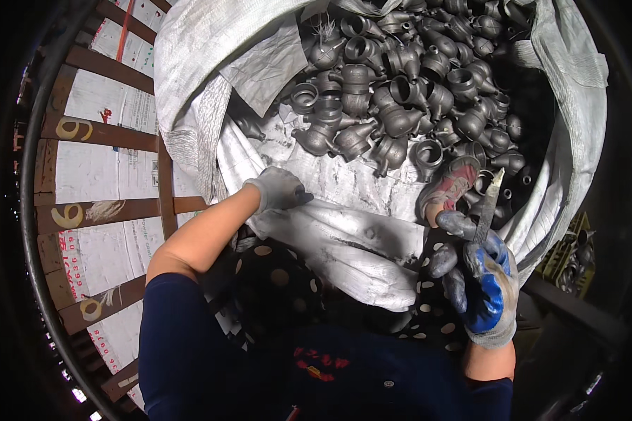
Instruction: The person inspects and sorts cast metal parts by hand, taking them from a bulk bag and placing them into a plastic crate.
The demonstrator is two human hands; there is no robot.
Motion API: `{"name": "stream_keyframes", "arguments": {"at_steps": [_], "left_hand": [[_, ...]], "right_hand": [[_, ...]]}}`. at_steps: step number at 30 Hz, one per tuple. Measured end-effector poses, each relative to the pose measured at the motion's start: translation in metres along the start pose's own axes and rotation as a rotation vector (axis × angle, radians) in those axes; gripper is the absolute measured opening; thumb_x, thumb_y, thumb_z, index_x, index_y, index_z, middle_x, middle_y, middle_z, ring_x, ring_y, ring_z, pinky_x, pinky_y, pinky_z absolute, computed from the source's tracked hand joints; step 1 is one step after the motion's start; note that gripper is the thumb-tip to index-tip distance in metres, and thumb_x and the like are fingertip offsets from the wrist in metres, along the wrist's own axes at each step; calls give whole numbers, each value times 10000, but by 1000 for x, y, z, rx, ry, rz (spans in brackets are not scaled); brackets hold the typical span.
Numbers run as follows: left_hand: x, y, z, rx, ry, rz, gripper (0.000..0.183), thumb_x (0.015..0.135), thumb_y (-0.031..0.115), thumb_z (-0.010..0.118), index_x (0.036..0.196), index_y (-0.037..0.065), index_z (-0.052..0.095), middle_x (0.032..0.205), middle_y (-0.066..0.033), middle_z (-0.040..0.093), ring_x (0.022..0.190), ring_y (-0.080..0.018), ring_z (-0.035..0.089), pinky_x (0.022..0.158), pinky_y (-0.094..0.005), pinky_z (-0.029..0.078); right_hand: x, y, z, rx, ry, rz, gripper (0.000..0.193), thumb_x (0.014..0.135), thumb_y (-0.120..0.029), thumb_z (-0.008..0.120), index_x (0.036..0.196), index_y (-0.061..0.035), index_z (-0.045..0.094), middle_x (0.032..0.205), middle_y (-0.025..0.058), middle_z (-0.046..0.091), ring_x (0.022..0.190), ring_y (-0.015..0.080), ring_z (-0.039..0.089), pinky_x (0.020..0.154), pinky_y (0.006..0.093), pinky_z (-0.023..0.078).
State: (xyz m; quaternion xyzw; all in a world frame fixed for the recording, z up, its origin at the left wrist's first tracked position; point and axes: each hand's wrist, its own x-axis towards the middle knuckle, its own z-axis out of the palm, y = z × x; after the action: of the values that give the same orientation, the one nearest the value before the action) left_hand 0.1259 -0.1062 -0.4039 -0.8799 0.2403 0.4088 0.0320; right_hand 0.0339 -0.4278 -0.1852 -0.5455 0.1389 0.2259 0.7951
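My left hand [281, 190], in a grey glove, is closed on the near edge of a large white woven sack [358, 238]. My right hand [490, 281], in a grey glove with a blue coated palm, grips a flat metal file [488, 208]. The file points away from me, its pale, worn tip up; its lower end is hidden in the hand. Many dark grey cast metal fittings [397, 116], rounded with open necks, lie heaped inside the sack. My foot in a red and grey shoe [456, 184] rests by the heap, just beyond my right hand.
On the left a wooden slatted crate [105, 137] with painted marks stands against white cartons [95, 175]. The sack's rolled rim [576, 105] surrounds the heap. At the lower right a yellow basket [565, 263] holds more metal parts. My knees, in dark dotted cloth [277, 277], are close below the sack.
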Motion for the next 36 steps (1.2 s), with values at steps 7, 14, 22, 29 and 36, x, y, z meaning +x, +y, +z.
{"name": "stream_keyframes", "arguments": {"at_steps": [7, 14, 22, 29, 36], "left_hand": [[66, -23, 10, -536, 339, -234, 382, 832, 433, 561, 976, 91, 655, 1053, -189, 639, 1004, -338, 594, 891, -396, 455], [114, -39, 10, -51, 757, -122, 655, 863, 396, 528, 1422, 126, 319, 1443, -157, 341, 1354, -320, 291, 1086, -453, 240], [116, -39, 18, 38, 395, -194, 643, 878, 327, 466, 1432, 55, 288, 1493, -182, 240, 1411, -322, 126, 1124, -462, 144], [100, -41, 15, -22, 257, -199, 361, 791, 274, 595, 1060, 35, 631, 1122, -152, 631, 1067, -299, 590, 924, -366, 446], [44, -17, -41, -1859, 713, 415, 237, 888, 120, 584, 1103, 23, 600, 984, -91, 658, 842, -175, 649, 757, -272, 519]], "right_hand": [[8, 6, 10, -36, 69, 1, 436, 910, -179, 524, 1210, 134, 482, 761, 148, 650, 430, 51, 438, 399, 181, 323], [11, 6, 5, -11, 73, 45, 498, 884, -205, 568, 1205, 164, 472, 757, 168, 642, 444, 70, 449, 417, 186, 348], [9, 8, 3, -51, 39, 45, 402, 904, -179, 540, 1193, 99, 508, 827, 126, 647, 579, 99, 561, 456, 163, 376], [10, 9, -1, 40, 4, 48, 442, 918, -216, 536, 1226, 98, 483, 795, 111, 643, 494, 68, 484, 429, 161, 342], [13, 18, -4, -23, 5, -25, 421, 937, -192, 511, 1263, 72, 468, 801, 61, 645, 497, 32, 464, 442, 158, 336]]}}
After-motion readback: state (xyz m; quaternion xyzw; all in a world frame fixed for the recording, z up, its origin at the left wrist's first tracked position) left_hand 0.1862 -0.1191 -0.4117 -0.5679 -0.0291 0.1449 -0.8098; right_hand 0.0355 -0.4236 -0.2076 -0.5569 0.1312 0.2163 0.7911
